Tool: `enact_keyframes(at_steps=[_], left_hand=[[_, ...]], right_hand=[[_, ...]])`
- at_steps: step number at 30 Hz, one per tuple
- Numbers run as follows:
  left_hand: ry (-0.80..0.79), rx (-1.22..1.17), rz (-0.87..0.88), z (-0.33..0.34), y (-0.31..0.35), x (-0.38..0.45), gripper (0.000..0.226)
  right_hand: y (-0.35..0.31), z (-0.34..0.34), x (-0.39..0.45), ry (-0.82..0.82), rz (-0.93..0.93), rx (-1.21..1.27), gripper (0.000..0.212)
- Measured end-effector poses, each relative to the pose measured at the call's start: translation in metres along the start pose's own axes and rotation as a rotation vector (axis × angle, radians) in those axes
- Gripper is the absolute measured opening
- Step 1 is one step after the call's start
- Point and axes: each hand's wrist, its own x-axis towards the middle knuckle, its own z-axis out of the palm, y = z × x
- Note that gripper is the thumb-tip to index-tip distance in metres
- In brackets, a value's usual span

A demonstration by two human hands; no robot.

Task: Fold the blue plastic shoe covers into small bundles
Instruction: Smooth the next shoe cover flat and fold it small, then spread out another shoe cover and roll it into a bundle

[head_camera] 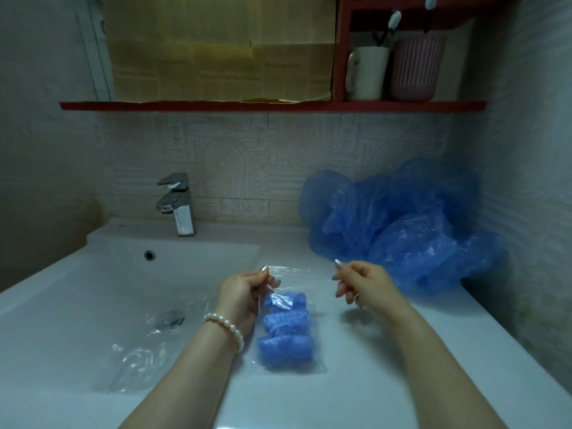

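- Now the left hand pinches the top edge of a clear bag with curled fingers.
- Inside that bag sit three small blue bundles, folded up and stacked in a row.
- The bag lies on the white counter, just beside the sink.
- The right hand is near the bag's other top corner, fingers curled; I cannot tell if it holds the bag.
- A big pile of loose blue shoe covers sits in the back right corner.
- Another clear bag, an empty one, lies in the sink.
- A shiny tap stands behind the sink.
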Motion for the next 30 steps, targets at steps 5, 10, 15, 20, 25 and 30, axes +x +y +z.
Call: enact_keyframes(at_steps=[5,10,15,20,25,30], left_hand=[[-0.042,-0.03,0.008,0.001,-0.002,-0.001,0.02],[-0.029,0.041,-0.062,0.001,-0.002,-0.002,0.032],[-0.178,0.285,0.039,0.001,-0.001,-0.012,0.04],[-0.079,0.427,0.23,-0.005,-0.013,-0.006,0.07],[0.268,0.553,0.267,-0.047,-0.001,0.006,0.066],[0.309,0.738,0.153,-0.095,0.012,0.01,0.069]], right_hand=[[-0.002,0.043,-0.002,-0.128,0.068,-0.041,0.044],[-0.003,0.046,-0.005,-0.18,0.11,0.15,0.012],[0.002,0.046,-0.001,0.018,0.117,0.407,0.018],[0.008,0.045,0.003,0.011,0.131,0.61,0.033],[0.013,0.051,0.004,0.067,0.041,0.363,0.035],[0.015,0.065,0.0,0.061,-0.135,-0.072,0.029]])
